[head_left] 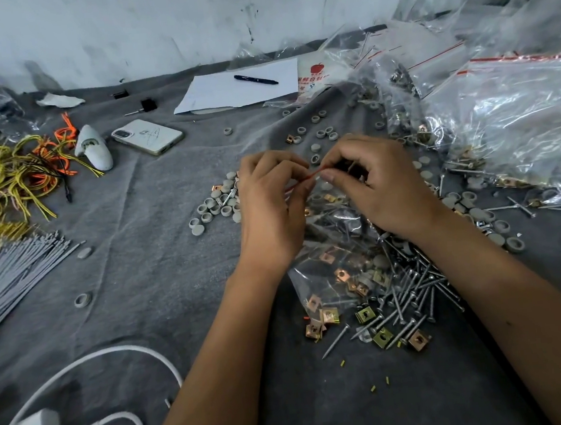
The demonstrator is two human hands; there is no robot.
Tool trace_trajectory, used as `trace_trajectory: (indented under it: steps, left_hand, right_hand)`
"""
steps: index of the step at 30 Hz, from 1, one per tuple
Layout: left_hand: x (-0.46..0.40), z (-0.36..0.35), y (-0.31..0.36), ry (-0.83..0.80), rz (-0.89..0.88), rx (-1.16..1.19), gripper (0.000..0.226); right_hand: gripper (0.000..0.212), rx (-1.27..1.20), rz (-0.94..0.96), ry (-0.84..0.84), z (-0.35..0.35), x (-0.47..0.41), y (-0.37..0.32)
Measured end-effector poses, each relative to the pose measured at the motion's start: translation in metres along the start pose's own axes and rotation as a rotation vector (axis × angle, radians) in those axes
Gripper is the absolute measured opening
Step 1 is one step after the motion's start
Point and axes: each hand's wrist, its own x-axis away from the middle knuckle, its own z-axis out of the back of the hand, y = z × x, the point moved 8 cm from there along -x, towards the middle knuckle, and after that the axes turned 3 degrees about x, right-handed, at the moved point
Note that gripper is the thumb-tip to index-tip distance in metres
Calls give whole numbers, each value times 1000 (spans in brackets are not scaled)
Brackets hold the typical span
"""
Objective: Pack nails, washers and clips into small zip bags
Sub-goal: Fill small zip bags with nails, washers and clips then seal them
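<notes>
Zip bag [340, 241], small and clear, sits mid-surface between both hands; its red seal strip is at the top, pinched from both sides. Left hand [271, 206] pinches the strip's left end between thumb and curled fingers. Right hand [375, 182] pinches the right end, fingers curled over the bag mouth. Clips and grey washers show through the plastic.

Loose nails [414, 298] are piled just near-right of the bag, with copper and yellow clips [320, 318] scattered among them and at the bag's near edge. Grey washers [216, 204] are heaped just left of the left hand, more scattered far of the hands and to the right.

Large clear bags [509, 115] of stock lie far right. Grey cloth [160, 258] covers the surface. Phone [147, 136] lies far left of centre, paper sheet with pen [255, 79] behind it. Yellow and orange ties [11, 173] and grey cable ties [14, 268] lie at the left edge. White cable [121, 354] runs near left.
</notes>
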Motion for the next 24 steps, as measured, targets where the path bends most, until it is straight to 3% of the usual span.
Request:
trace_trajectory:
  steps: [6,12,19,24]
  left_hand:
    - [2,-6,-16,-80,171,25,4]
    - [1,-3,-9,-66,124,2,7]
    - [3,-5,-23,-96,241,0,5]
    - [2,-1,-19,-71,241,46,17]
  right_hand:
    - [6,20,-43,23,2,1,7]
    - [4,-41,-82,-8,-1,2,12]
    - [5,-38,-103,25,5,1,17]
    - [5,-10,-104,21,4,2,18]
